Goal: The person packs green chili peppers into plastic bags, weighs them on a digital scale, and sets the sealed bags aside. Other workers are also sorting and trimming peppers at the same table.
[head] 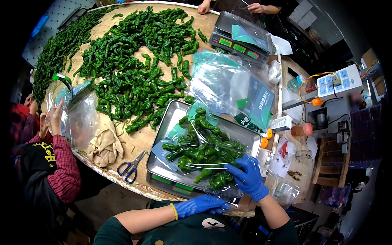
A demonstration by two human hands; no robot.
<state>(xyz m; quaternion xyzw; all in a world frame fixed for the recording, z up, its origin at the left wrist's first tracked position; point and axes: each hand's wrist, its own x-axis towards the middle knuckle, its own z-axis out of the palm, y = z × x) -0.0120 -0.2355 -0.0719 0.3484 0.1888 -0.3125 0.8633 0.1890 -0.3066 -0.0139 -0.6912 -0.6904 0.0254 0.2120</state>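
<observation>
A clear plastic bag with printed green and blue parts, filled with green peppers (205, 147), lies on a metal tray (255, 139) that rests on a digital scale (171, 185). My right hand (247, 177), in a blue glove, presses on the bag's lower right side with its fingers bent over the plastic. Gathered film at the near edge of the bag is pinched in my left hand (202, 205), also blue-gloved, just off the tray's near edge; its fingertips are partly hidden. Loose green peppers (137, 70) are heaped over the wooden table beyond the tray.
Scissors (131, 168) and beige cloth gloves (105, 145) lie left of the tray. Flat plastic bags (226, 82) are stacked behind it, near a second scale (239, 46). A co-worker at left handles a bag (62, 104); another person's hands show at the far edge. A power strip (340, 81) stands right.
</observation>
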